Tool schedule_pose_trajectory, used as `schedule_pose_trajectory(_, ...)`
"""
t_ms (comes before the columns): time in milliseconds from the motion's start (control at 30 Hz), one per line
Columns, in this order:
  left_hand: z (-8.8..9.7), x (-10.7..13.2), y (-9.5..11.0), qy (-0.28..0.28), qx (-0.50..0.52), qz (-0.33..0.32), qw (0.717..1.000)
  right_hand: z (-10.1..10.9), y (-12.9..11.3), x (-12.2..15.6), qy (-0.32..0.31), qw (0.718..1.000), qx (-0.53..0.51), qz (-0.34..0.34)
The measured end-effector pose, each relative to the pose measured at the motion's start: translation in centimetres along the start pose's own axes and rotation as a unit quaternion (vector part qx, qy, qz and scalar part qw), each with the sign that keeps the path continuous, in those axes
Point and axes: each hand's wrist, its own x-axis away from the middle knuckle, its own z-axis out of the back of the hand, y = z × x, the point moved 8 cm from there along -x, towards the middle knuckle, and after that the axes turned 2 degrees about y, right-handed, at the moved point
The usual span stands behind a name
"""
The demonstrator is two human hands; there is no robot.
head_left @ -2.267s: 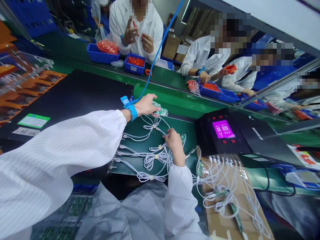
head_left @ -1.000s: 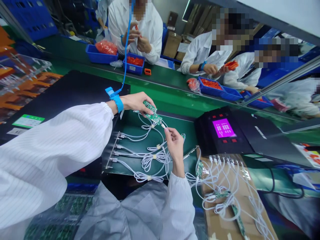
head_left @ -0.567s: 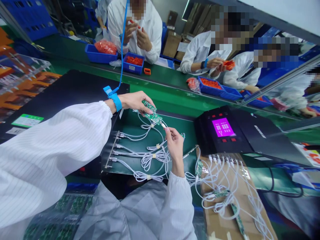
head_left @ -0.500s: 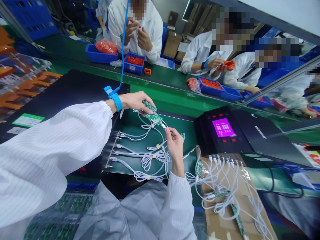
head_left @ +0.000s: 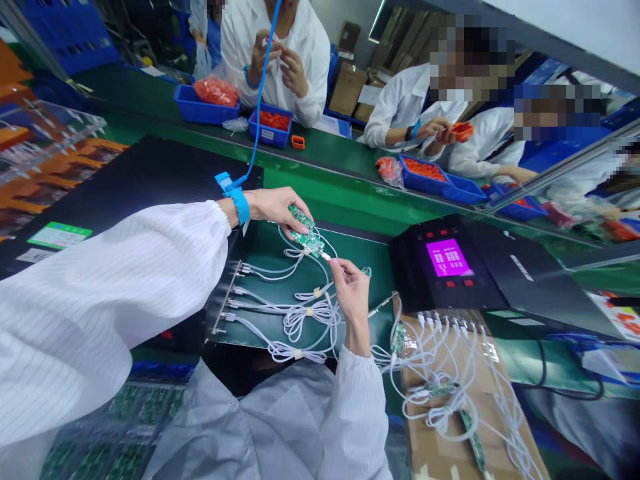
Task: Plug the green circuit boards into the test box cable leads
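Left hand (head_left: 279, 204) pinches a circuit board (head_left: 314, 245), right hand (head_left: 351, 288) the plug (head_left: 325, 257) at its five o'clock, fingers closed — light, stiff, fragile board, I'd judge — best held by edges.

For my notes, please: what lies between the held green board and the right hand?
In the head view, a white plug, pinched by the right hand.

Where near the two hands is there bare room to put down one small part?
Widest: the black box's top, between the left sleeve, green label and far bench. Smaller: green mat between the right hand and display unit. White cables crowd the mat's middle; more cables and boards crowd the cardboard.
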Motion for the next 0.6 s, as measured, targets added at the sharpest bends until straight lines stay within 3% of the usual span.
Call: schedule_pose_trajectory(600,-0.42,-0.17,-0.61,-0.013,0.064,0.017,0.998,0.11,0.32,0.07,0.023,0.999,0.027,-0.003)
